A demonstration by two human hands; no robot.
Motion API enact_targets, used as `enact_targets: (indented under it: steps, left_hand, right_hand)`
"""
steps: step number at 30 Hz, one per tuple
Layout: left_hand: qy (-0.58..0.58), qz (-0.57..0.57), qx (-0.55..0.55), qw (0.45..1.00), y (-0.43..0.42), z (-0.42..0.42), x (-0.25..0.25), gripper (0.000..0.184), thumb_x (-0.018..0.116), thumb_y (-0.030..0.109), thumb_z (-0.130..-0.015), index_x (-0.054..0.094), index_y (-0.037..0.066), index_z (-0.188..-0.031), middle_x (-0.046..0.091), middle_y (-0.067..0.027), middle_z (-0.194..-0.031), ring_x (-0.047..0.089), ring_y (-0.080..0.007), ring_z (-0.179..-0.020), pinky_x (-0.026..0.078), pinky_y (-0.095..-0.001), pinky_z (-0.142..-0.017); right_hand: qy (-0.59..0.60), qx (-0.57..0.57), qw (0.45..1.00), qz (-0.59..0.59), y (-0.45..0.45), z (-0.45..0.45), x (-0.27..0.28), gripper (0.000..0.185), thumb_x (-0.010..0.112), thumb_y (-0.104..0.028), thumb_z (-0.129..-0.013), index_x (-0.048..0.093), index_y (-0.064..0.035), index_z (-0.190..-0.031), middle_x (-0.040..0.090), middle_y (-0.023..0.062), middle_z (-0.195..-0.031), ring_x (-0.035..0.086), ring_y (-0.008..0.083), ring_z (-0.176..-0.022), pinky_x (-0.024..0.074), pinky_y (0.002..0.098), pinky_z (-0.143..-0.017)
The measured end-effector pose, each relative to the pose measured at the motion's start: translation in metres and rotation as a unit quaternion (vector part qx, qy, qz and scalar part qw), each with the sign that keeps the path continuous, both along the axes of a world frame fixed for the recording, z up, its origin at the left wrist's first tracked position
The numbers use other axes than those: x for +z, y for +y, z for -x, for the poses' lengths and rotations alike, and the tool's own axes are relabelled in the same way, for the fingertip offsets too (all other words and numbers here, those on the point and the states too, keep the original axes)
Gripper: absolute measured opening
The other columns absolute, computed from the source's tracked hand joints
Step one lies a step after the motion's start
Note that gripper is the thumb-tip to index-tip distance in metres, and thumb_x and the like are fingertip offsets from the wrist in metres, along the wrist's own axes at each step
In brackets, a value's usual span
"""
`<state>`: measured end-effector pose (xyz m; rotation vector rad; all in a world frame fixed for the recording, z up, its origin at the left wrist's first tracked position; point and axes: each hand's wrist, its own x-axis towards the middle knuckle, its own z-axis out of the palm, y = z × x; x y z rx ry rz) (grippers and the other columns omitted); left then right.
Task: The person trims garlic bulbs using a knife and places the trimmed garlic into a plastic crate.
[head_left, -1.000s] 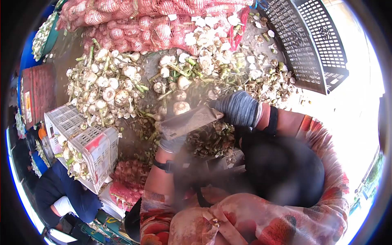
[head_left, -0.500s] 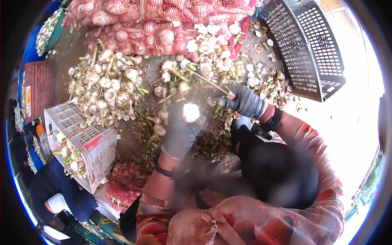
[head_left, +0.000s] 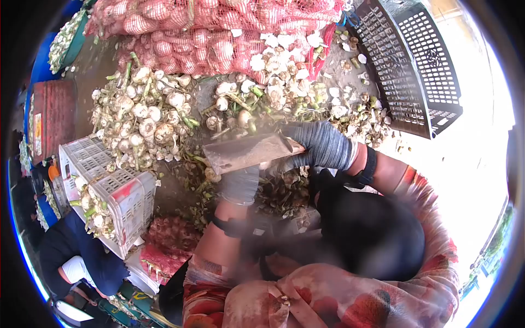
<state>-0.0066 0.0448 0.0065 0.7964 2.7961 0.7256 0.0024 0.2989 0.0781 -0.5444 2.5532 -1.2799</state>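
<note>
My right hand (head_left: 325,145), in a grey knitted glove, is closed round the handle of a cleaver (head_left: 249,153). Its broad, dirty blade lies flat to the camera and points left. Under the blade is my gloved left hand (head_left: 239,186); its fingers are mostly covered. A pale bit of the garlic bulb (head_left: 265,165) it holds shows below the blade's edge. Loose garlic with green stems (head_left: 240,117) lies just beyond the blade, and trimmed stalks and peelings litter the ground beneath both hands.
A large garlic heap (head_left: 145,117) sits to the left, beside a white crate (head_left: 136,202) on its side. Red net sacks of garlic (head_left: 219,46) are stacked ahead. A black crate (head_left: 399,71) stands at the right. Another person (head_left: 82,249) is at lower left.
The cleaver has turned from edge-on to broadside and swung down across my left hand. The garlic bulb, plain to see before, is now mostly covered by the blade.
</note>
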Motion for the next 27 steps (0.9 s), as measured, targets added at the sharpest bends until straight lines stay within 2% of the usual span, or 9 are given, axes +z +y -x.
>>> enact_targets:
  steps: [5, 9, 13, 17, 18, 20, 24, 26, 27]
  left_hand:
    - [-0.137, -0.214, 0.23, 0.939, -0.007, 0.001, 0.084, 0.016, 0.063, 0.011, -0.088, 0.062, -0.003, -0.096, 0.057, -0.0106, -0.089, 0.056, -0.0211, -0.078, 0.046, -0.035, -0.072]
    - [-0.18, -0.348, 0.458, 0.798, -0.112, 0.013, 0.075, 0.015, 0.064, 0.007, -0.088, 0.064, 0.003, -0.103, 0.06, -0.0011, -0.089, 0.057, -0.0133, -0.072, 0.048, -0.0242, -0.065]
    - [0.008, -0.444, 0.582, 0.681, -0.214, 0.065, 0.193, 0.031, 0.055, 0.037, -0.095, 0.058, 0.007, -0.103, 0.058, -0.0027, -0.091, 0.058, -0.0165, -0.081, 0.051, -0.0281, -0.07]
    - [0.068, -0.566, 0.546, 0.614, -0.372, 0.116, 0.229, 0.042, 0.045, 0.041, -0.098, 0.052, 0.01, -0.125, 0.059, -0.0085, -0.118, 0.057, -0.0253, -0.106, 0.052, -0.0409, -0.087]
    - [0.053, -0.496, 0.528, 0.687, -0.363, 0.117, 0.229, 0.044, 0.04, 0.04, -0.099, 0.048, 0.007, -0.127, 0.056, -0.0135, -0.123, 0.055, -0.0277, -0.113, 0.052, -0.0429, -0.09]
    - [0.02, -0.501, 0.559, 0.66, -0.331, 0.13, 0.204, 0.045, 0.046, 0.032, -0.097, 0.04, 0.006, -0.134, 0.05, -0.0192, -0.129, 0.056, -0.0292, -0.113, 0.05, -0.0428, -0.096]
    - [-0.147, -0.247, 0.298, 0.91, -0.14, 0.075, 0.103, 0.041, 0.057, 0.027, -0.094, 0.053, 0.004, -0.127, 0.061, -0.011, -0.115, 0.058, -0.0221, -0.109, 0.047, -0.034, -0.093]
    - [-0.253, -0.272, 0.248, 0.895, -0.057, 0.046, 0.06, 0.037, 0.064, 0.022, -0.091, 0.058, 0.006, -0.123, 0.063, -0.0095, -0.111, 0.059, -0.017, -0.1, 0.047, -0.0312, -0.091]
    - [-0.119, -0.108, 0.143, 0.977, -0.036, 0.048, 0.031, 0.042, 0.066, 0.026, -0.086, 0.058, 0.007, -0.123, 0.063, -0.0147, -0.114, 0.061, -0.0264, -0.102, 0.048, -0.0377, -0.091]
  right_hand:
    - [-0.172, -0.044, 0.972, -0.152, 0.037, -0.004, -0.044, 0.029, 0.064, -0.032, -0.084, 0.063, -0.0057, -0.097, 0.064, 0.0188, -0.078, 0.063, 0.0393, -0.075, 0.0506, 0.0441, -0.068]
    - [-0.177, -0.167, 0.97, 0.018, 0.042, -0.025, -0.076, 0.015, 0.066, -0.013, -0.085, 0.062, -0.0019, -0.094, 0.062, 0.0096, -0.073, 0.055, 0.0151, -0.067, 0.0477, 0.0325, -0.065]
    - [-0.201, -0.172, 0.964, -0.04, 0.037, -0.021, -0.071, 0.016, 0.066, -0.012, -0.085, 0.062, -0.0019, -0.097, 0.064, 0.0079, -0.075, 0.053, 0.0131, -0.067, 0.0482, 0.031, -0.066]
    - [-0.198, -0.173, 0.965, -0.009, 0.021, -0.014, -0.042, 0.023, 0.071, -0.018, -0.085, 0.063, -0.0022, -0.101, 0.067, 0.009, -0.082, 0.059, 0.0132, -0.075, 0.0493, 0.0308, -0.07]
    - [-0.167, -0.172, 0.97, 0.04, 0.021, -0.018, -0.045, 0.025, 0.072, -0.02, -0.084, 0.063, -0.0019, -0.099, 0.065, 0.0089, -0.078, 0.054, 0.0132, -0.07, 0.048, 0.032, -0.067]
    - [-0.154, -0.181, 0.969, -0.074, 0.023, -0.017, -0.039, 0.027, 0.072, -0.026, -0.085, 0.058, -0.0025, -0.085, 0.056, 0.0095, -0.066, 0.045, 0.0154, -0.062, 0.0441, 0.0354, -0.061]
    - [-0.184, -0.177, 0.965, -0.065, 0.033, -0.019, -0.051, 0.036, 0.067, -0.039, -0.086, 0.061, -0.0039, -0.09, 0.061, 0.0165, -0.072, 0.058, 0.0296, -0.065, 0.0471, 0.0395, -0.064]
    - [-0.174, -0.17, 0.966, -0.087, 0.037, -0.022, -0.053, 0.039, 0.064, -0.044, -0.087, 0.062, -0.0051, -0.091, 0.062, 0.0189, -0.073, 0.06, 0.0355, -0.068, 0.0479, 0.0414, -0.064]
    - [-0.169, -0.168, 0.965, -0.108, 0.04, -0.022, -0.054, 0.041, 0.062, -0.046, -0.087, 0.062, -0.0056, -0.09, 0.062, 0.0199, -0.073, 0.06, 0.038, -0.068, 0.048, 0.0425, -0.063]
